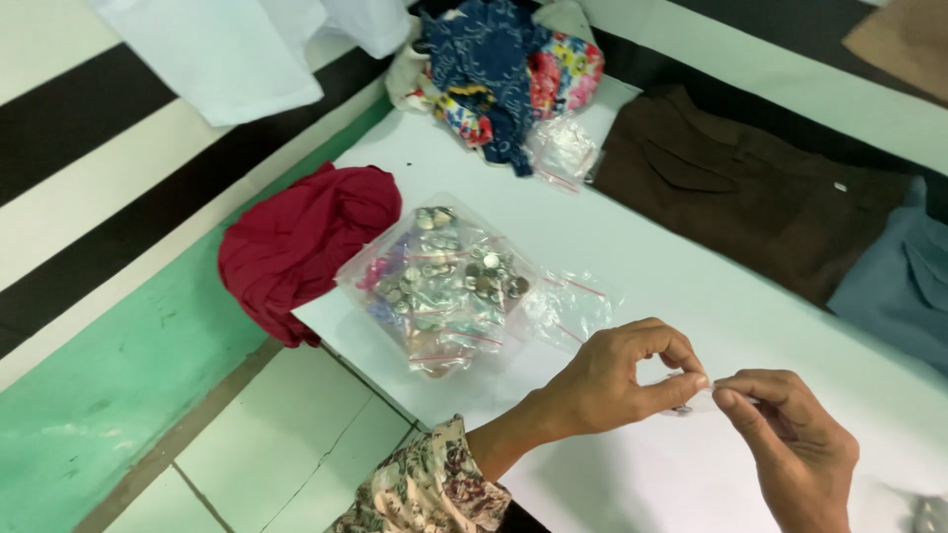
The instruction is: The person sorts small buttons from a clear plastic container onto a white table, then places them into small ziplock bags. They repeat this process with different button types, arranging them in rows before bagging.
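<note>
I see my left hand (617,380) and right hand (795,444) pinching a small clear zip bag (696,395) between fingertips, just above the white table (691,286). The large bag of metal buttons (444,281) lies nearby, unopened; sorting appears barely begun.

White table (691,286) runs diag. across the frame, smooth top, evenly lit w/ soft shadows. Below its near edge: pale tile floor (296,444) w/ dark grout lines. Left of that a green strip (118,375), scuffed, w/ a grey-brown border. Further left, wall or floor in black & white bands (89,168); can't tell which. Same banding shows top right behind the table. Cloth heaps sit on the table's far end & side: red (296,247), brown (750,197), blue-grey (899,276), white (227,49), patterned (504,69).
</note>
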